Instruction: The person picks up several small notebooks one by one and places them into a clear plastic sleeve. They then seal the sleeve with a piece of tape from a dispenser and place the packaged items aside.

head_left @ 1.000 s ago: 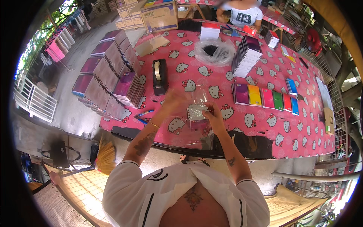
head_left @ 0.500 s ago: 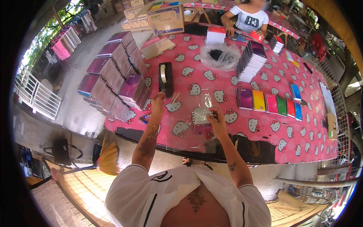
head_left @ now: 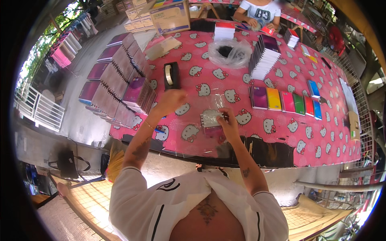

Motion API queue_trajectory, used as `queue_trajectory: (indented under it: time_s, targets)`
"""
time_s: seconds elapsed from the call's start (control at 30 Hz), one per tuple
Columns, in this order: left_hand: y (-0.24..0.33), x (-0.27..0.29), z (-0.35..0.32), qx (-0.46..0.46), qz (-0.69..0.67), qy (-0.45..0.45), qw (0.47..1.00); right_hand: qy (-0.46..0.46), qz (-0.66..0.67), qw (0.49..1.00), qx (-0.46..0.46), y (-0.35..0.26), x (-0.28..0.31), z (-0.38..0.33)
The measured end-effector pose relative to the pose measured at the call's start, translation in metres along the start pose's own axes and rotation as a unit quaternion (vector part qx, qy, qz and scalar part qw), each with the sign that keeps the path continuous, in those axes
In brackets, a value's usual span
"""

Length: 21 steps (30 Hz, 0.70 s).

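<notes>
**A:** Notebook (head_left: 212, 119) in its clear plastic sleeve sat just below the middle of the frame, on the pink cartoon-cat tablecloth (head_left: 281, 132). Right hand (head_left: 230, 125) had its fingers closed on the sleeve's right edge. Left hand (head_left: 172, 100) was up left of it, blurry, just under the black tape dispenser (head_left: 171, 75). Honestly couldn't tell if those fingers were pinched on anything.

**B:** So what looked risky to you?

**A:** Mostly that sleeve. It was slick and only held from one side, so I figured the notebook could slide out or the flap could crease. If tape was coming off the dispenser, it might've stuck crooked or to itself. Also the stacks of spiral notebooks (head_left: 120, 88) at the left edge were close to that elbow, so a bump seemed possible.
</notes>
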<state>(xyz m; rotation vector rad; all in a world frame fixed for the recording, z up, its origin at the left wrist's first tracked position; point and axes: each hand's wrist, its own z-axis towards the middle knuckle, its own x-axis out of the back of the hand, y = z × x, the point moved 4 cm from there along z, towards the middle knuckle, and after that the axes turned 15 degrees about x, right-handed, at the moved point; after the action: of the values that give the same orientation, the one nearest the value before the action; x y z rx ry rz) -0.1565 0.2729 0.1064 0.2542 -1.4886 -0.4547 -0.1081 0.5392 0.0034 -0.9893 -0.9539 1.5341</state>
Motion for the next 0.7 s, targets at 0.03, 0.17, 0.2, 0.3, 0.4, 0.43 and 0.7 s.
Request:
queue_trajectory:
  time_s: [0.03, 0.17, 0.2, 0.3, 0.4, 0.43, 0.7]
  targets:
    - [0.046, 0.003, -0.001, -0.093, -0.084, -0.08, 0.989, -0.008, -0.001, 1.0, 0.007, -0.004, -0.001, 0.002]
    - [0.127, -0.023, 0.022, -0.218, 0.081, -0.263, 0.936, -0.02, -0.003, 1.0, 0.009, -0.004, 0.005, 0.003]
    - [0.131, -0.03, 0.029, -0.217, 0.147, -0.304, 0.916, -0.024, 0.005, 1.0, 0.001, -0.007, 0.006, 0.003]
    - [0.077, -0.078, 0.058, -0.069, -0.081, -0.425, 0.899, -0.03, 0.026, 0.999, -0.006, -0.014, 0.005, 0.004]
    - [-0.005, -0.157, 0.029, 0.093, -0.431, -0.498, 0.746, -0.046, 0.05, 0.998, -0.001, -0.012, -0.017, 0.001]
    - [0.0, -0.159, 0.026, 0.089, -0.424, -0.461, 0.774, -0.042, 0.039, 0.998, -0.009, -0.01, -0.009, -0.001]
    - [0.124, -0.044, -0.081, -0.134, 0.045, 0.183, 0.973, 0.072, 0.157, 0.984, -0.048, 0.03, 0.0, -0.029]
